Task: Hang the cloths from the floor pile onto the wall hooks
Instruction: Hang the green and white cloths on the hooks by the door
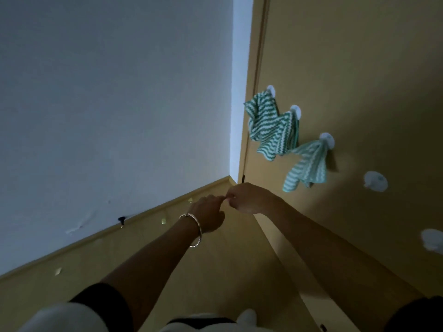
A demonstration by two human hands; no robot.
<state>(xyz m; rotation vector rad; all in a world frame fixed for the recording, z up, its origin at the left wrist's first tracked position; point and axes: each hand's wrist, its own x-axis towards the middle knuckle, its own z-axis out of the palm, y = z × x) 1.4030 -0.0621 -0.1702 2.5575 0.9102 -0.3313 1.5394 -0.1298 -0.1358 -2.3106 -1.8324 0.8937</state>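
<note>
Three green-and-white striped cloths hang on white round hooks on the tan wall: the first cloth (260, 111), the second cloth (280, 137) and the third cloth (309, 164). Further right, two hooks are bare: one hook (375, 180) and another hook (432, 240) at the frame's edge. My left hand (208, 212), with a bangle on the wrist, and my right hand (249, 197) meet fingertip to fingertip below and left of the cloths. The fingers of both hands are curled. No cloth shows in either hand. The floor pile is out of sight.
A pale wall (107, 104) meets the tan surface along a skirting edge (167, 207), where a small dark fitting (121, 220) sticks out. White fabric (247, 317) shows at the bottom edge. A door frame line (257, 68) runs beside the first hook.
</note>
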